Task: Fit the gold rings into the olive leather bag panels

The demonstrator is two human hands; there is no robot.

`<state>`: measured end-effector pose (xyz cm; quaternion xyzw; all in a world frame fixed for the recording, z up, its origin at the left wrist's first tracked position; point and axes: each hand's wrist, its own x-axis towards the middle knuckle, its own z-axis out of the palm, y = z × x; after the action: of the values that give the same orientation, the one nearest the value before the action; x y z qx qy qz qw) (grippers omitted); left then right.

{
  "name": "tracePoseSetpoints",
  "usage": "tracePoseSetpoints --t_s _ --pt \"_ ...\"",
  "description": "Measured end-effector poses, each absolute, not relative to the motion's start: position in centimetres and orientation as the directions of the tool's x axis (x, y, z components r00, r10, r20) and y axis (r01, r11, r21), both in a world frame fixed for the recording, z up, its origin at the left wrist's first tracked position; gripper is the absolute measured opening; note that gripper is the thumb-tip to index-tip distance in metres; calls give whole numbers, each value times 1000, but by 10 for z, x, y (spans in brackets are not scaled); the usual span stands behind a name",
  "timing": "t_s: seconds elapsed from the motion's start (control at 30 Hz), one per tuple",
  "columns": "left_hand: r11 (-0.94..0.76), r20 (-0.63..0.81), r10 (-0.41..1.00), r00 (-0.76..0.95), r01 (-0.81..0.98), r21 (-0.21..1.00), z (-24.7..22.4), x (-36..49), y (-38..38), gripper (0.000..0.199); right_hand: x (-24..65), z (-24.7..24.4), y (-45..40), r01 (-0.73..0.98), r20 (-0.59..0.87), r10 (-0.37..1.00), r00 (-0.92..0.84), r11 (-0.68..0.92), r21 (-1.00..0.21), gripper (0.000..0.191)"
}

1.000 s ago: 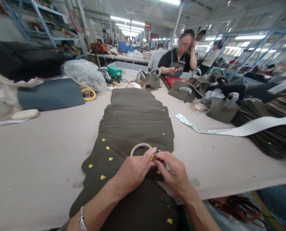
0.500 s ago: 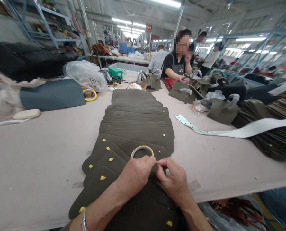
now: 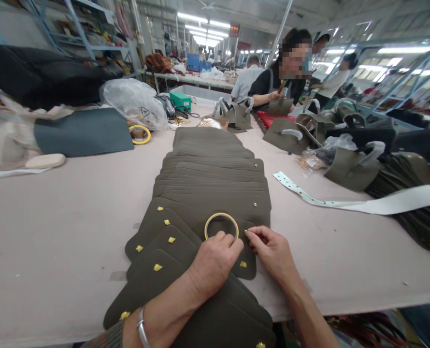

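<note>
My left hand (image 3: 217,261) is closed on a roll of yellow tape (image 3: 207,224), held upright over a stack of dark olive panels (image 3: 211,186). Just to its right, my right hand (image 3: 273,249) pinches a small piece of yellow tape (image 3: 246,231) between thumb and forefinger, at the right side of a panel. Small yellow tape pieces (image 3: 172,239) stick to several of the nearer panels; another yellow piece (image 3: 243,264) lies below my fingers. Farther up the stack, small gold studs (image 3: 255,204) show along the right edge.
A white strip with holes (image 3: 331,199) crosses the table at right, near piled dark panels (image 3: 418,212). Olive bag parts (image 3: 352,166) lie behind it. A second tape roll (image 3: 140,135) sits by a grey-blue sheet (image 3: 84,133). A co-worker (image 3: 280,72) sits across the table.
My hands have parted; the right one has moved right and up with the tape piece. The co-worker's hand has left the face and both hands hold work. The view has shifted slightly.
</note>
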<state>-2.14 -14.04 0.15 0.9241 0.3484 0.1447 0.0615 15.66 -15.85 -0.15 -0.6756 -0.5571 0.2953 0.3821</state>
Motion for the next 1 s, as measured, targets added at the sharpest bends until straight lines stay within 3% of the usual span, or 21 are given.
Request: tracePoseSetpoints --t_s 0.17,0.3,0.4,0.53,0.67,0.8,1.0 --pt "-749 236 663 711 621 232 -1 -23 -141 5 145 -2 -152 791 206 971 120 32 -612 19" --pt "-749 231 662 713 616 244 -2 -24 -141 7 142 -10 -152 892 273 959 82 52 -449 17" --pt "-741 226 670 707 625 246 0 -25 -142 7 145 -10 -157 876 308 941 139 28 -481 23" --pt "-736 235 677 698 629 249 0 -25 -143 9 149 -7 -169 823 337 929 150 71 -563 15" --pt "-745 252 667 701 620 245 -1 -25 -143 10 146 -12 -174 887 383 923 31 152 -437 17" --pt "-758 245 651 718 605 243 -1 -25 -142 7 140 -17 -169 944 397 916 60 78 -321 22" --pt "-764 265 645 717 598 243 0 -25 -141 7 136 -12 -156 942 362 926 109 20 -335 18"
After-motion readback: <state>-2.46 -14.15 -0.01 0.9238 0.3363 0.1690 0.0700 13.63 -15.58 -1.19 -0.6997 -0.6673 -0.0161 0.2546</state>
